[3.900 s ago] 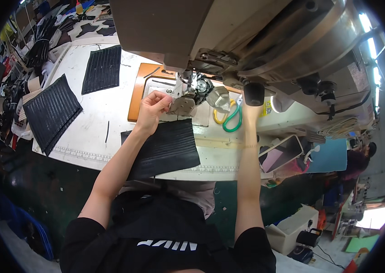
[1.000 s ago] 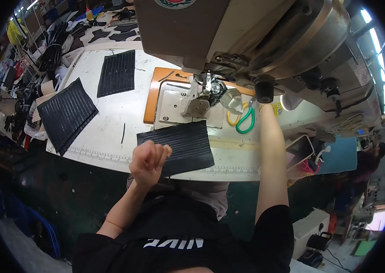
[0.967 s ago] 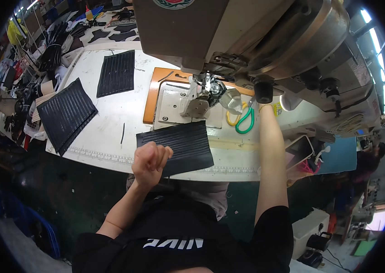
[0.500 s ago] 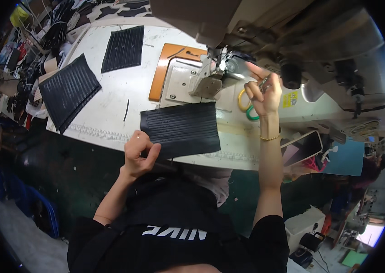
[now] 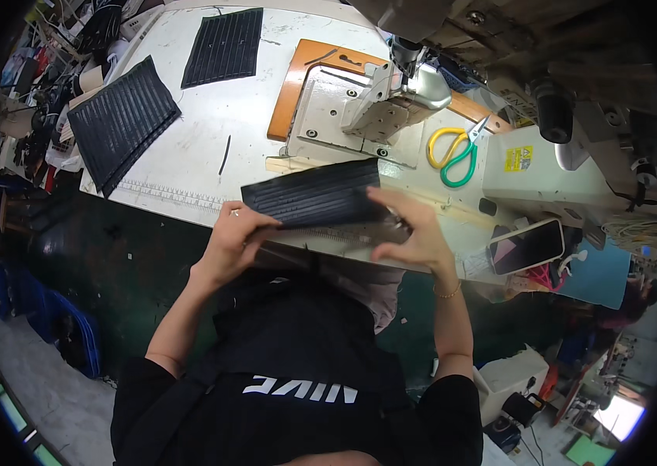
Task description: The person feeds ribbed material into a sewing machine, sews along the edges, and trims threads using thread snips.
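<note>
A black pleated fabric panel point(image 5: 313, 194) lies at the front edge of the white sewing table point(image 5: 212, 136), its near side lifted and tilted. My left hand point(image 5: 231, 237) pinches the panel's near left corner between thumb and fingers. At the panel's right end is my right hand point(image 5: 421, 237), smeared by motion, with fingertips on the fabric edge and thumb apart. A small dark, shiny object point(image 5: 397, 221) shows within its curved fingers, too blurred to name. Beyond the panel stands the sewing machine's needle head point(image 5: 398, 97) over its metal plate point(image 5: 332, 116).
Two more stacks or pieces of black pleated fabric, one at left point(image 5: 122, 124) and another farther back point(image 5: 223, 46), lie on the table. Scissors with yellow and green handles point(image 5: 456, 155) rest right of the machine plate. A phone point(image 5: 526, 247) lies at the right edge.
My right hand has come down from beside the machine head to the panel's right end, uncovering the scissors. The panel's near side has been raised. The view has shifted slightly.
</note>
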A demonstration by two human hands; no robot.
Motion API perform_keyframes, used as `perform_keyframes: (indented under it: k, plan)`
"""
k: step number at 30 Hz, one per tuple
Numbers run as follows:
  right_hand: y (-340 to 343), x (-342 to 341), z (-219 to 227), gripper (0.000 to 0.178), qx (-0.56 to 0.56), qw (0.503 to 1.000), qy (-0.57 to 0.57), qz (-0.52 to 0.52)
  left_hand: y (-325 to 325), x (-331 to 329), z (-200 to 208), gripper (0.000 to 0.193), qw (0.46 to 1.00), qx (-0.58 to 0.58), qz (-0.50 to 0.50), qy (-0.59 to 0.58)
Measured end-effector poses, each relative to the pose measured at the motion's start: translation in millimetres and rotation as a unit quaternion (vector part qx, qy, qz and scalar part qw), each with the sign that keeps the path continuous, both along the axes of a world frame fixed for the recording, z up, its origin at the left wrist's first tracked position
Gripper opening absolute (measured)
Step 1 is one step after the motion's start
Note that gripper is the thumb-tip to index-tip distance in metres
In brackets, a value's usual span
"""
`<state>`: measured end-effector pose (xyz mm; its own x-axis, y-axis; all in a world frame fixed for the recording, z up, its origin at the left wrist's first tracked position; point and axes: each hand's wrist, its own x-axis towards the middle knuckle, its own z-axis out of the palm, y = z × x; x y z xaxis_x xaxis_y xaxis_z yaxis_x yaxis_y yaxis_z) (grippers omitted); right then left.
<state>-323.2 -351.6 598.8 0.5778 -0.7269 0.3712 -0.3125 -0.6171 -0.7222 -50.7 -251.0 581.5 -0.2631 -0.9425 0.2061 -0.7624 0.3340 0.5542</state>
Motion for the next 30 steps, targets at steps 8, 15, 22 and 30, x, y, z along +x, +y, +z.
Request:
perform_keyframes:
  k: [8,15,22,30]
  plan:
    - [9,-18,16,0.015,0.304,0.939,-0.149,-0.067,-29,-9,40,0.021,0.844,0.159,0.162,0.485]
    - [14,-17,37,0.019,0.359,0.884,-0.277,-0.115,-32,-18,55,0.024,0.779,0.184,0.138,0.584]
    - [4,-8,42,0.017,0.351,0.858,-0.336,-0.166,-43,-20,57,0.019,0.774,0.190,0.146,0.586]
    - [-32,-14,66,0.050,0.203,0.961,-0.132,-0.134,-92,-28,100,0.032,0.939,0.159,-0.209,0.222]
